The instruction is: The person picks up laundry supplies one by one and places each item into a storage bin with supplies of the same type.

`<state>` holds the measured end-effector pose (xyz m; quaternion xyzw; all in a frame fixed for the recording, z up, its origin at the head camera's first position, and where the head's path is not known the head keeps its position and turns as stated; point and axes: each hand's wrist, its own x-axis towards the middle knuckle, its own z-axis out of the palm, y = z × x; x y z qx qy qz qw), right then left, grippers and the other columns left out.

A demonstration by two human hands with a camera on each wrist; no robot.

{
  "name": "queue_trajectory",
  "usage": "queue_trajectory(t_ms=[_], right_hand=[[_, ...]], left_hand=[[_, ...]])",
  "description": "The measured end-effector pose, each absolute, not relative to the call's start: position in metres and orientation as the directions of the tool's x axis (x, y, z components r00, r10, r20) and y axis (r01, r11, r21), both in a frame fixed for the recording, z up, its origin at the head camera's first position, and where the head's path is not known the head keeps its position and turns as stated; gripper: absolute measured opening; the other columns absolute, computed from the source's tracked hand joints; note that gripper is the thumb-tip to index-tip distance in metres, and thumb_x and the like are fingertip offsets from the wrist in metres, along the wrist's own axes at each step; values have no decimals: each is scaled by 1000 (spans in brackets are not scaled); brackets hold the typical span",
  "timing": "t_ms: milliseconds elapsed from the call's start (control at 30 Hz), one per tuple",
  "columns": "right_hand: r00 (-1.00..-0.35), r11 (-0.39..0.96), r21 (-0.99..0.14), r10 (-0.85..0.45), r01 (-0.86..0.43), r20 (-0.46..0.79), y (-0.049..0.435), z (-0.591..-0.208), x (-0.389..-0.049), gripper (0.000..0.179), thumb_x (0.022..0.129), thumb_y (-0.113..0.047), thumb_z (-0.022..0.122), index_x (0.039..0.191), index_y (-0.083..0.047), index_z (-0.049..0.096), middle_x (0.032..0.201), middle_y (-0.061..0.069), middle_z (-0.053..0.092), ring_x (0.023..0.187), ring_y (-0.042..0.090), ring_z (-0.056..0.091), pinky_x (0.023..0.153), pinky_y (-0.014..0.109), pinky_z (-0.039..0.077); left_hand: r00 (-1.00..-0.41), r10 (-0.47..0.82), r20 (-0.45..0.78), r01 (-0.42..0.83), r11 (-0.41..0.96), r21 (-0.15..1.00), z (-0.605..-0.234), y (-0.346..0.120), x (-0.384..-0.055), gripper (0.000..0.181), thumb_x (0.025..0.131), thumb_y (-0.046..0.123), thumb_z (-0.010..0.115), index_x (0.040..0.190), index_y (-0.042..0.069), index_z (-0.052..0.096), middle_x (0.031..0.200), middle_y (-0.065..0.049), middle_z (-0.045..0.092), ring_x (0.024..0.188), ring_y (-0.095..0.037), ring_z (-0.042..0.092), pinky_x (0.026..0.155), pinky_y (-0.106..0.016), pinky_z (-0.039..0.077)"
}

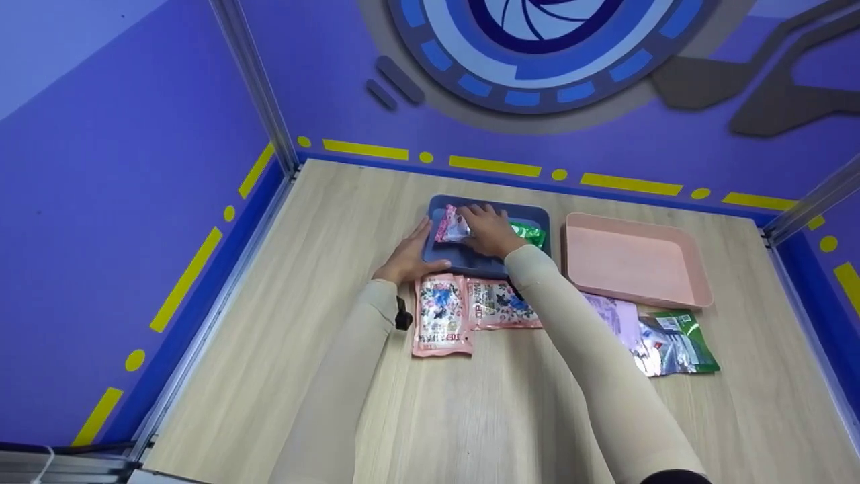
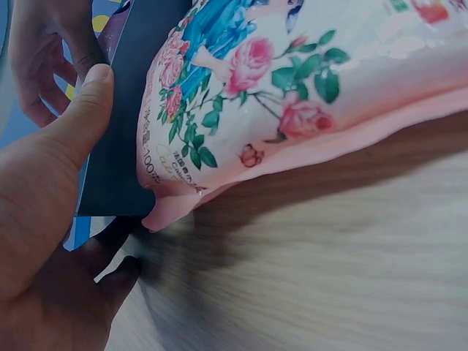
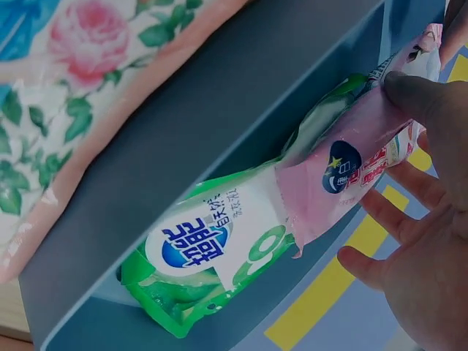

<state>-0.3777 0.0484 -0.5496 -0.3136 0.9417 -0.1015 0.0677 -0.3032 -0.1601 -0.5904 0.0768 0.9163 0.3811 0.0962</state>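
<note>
My left hand (image 1: 408,259) is at the near left corner of a blue-grey tray (image 1: 463,265). Its fingers stretch along the tray's side, and the thumb lies at the front rim. Inside the tray, my right hand (image 1: 492,232) grips a pink packet (image 3: 351,157) between thumb and fingers. One end of this packet overlaps a green and white packet (image 3: 212,245), which lies in the tray with Chinese lettering facing up. Against the tray's front wall stand two pink floral packets: one upright to view (image 1: 442,316), its neighbour sideways (image 1: 500,306) and partly behind my right forearm.
To the right stands a pink tray (image 1: 631,259). Just in front of it lie a lilac packet (image 1: 618,319) and a silver and green packet (image 1: 678,343), the lilac one partly hidden by my right sleeve. Blue panels (image 1: 470,134) wall the wooden table (image 1: 349,222) at the back and sides.
</note>
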Motion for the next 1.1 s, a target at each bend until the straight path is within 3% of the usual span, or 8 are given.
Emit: queue_trajectory(t_ms=[667, 1100], right_hand=[[-798, 791, -303, -588, -532, -135, 47, -551, -380, 85, 94, -32, 77, 163, -25, 28, 165, 9, 36, 150, 40, 32, 124, 63, 12], [-784, 770, -297, -613, -564, -101, 53, -549, -376, 90, 92, -38, 78, 164, -21, 27, 165, 14, 33, 149, 44, 30, 121, 67, 17]], left_hand=[[-971, 223, -82, 96, 681, 726, -589, -159, -302, 105, 91, 38, 79, 165, 4, 12, 173, -9, 4, 156, -34, 14, 127, -42, 17], [-970, 231, -73, 110, 688, 717, -590, -160, -302, 105, 91, 41, 78, 165, 4, 13, 173, -10, 5, 156, -34, 16, 126, -43, 20]])
